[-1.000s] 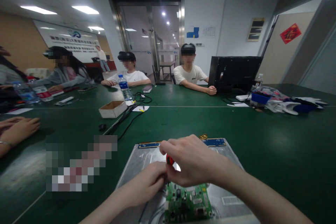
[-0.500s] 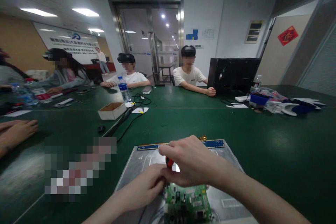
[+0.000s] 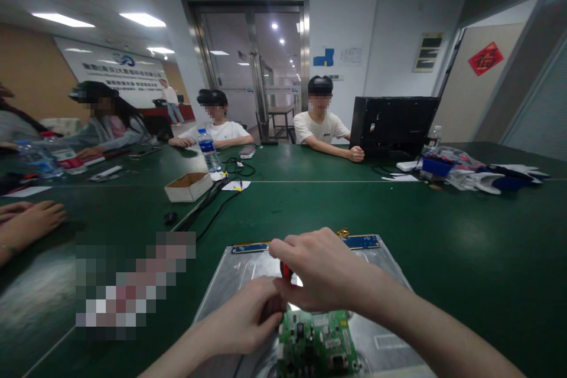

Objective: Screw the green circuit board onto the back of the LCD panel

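Note:
My right hand (image 3: 319, 271) is closed around the red and black handle of a screwdriver (image 3: 286, 271), which stands roughly upright. Its shaft and tip are hidden behind my hands. My left hand (image 3: 257, 313) is curled just below, its fingers pinched at the upper left corner of a green circuit board (image 3: 316, 339); what they grip is hidden. The board lies on a grey metal panel (image 3: 230, 283), flat on the table before me. Along the panel's far edge runs a narrow blue circuit strip (image 3: 363, 242).
On the green table (image 3: 478, 260), an open cardboard box (image 3: 188, 188), black cables (image 3: 208, 204) and a water bottle (image 3: 208, 150) stand ahead to the left. A black monitor casing (image 3: 394, 127) and gloves (image 3: 491, 180) are at the far right. Another person's hands (image 3: 38, 218) rest at left.
My left hand's thumb and fingers have shifted slightly at the board's corner. My right hand stays almost in place on the screwdriver.

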`<state>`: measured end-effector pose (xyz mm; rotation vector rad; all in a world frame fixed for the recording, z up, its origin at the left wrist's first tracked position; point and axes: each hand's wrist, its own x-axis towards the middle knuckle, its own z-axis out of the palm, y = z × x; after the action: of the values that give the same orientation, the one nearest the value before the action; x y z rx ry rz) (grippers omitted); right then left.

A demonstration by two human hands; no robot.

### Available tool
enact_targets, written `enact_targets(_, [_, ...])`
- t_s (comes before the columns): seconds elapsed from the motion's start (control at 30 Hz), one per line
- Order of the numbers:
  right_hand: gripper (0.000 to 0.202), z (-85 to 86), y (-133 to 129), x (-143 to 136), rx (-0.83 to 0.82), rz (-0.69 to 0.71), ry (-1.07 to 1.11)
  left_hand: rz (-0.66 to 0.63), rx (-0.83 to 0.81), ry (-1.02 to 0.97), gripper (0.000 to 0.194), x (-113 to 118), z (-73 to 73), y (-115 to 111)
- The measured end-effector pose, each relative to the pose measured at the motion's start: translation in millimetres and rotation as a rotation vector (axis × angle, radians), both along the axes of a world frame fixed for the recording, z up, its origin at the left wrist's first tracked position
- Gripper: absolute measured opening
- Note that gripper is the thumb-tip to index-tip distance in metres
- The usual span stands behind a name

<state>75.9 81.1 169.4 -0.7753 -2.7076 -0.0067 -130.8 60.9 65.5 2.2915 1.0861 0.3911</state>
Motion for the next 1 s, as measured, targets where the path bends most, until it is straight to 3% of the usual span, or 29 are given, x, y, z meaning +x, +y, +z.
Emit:
enact_targets(0.47, [0.019,4.6,-2.2,0.8,-0.037,0.021,-0.035,0.019,0.134,0.017,0.006,1.4,1.9,-1.7])
enact_targets(0.8, [0.014,0.9,-1.6,-0.3,-0.003,-0.008,-0.034,0.009,0.082,-0.010,0.008,-0.5,-4.7,-0.7])
enact_targets(1.0, [0.018,2.8,-1.7,1.1,-0.015,0.014,-0.010,0.008,0.081,-0.001,0.001,2.5,4.8,-2.7])
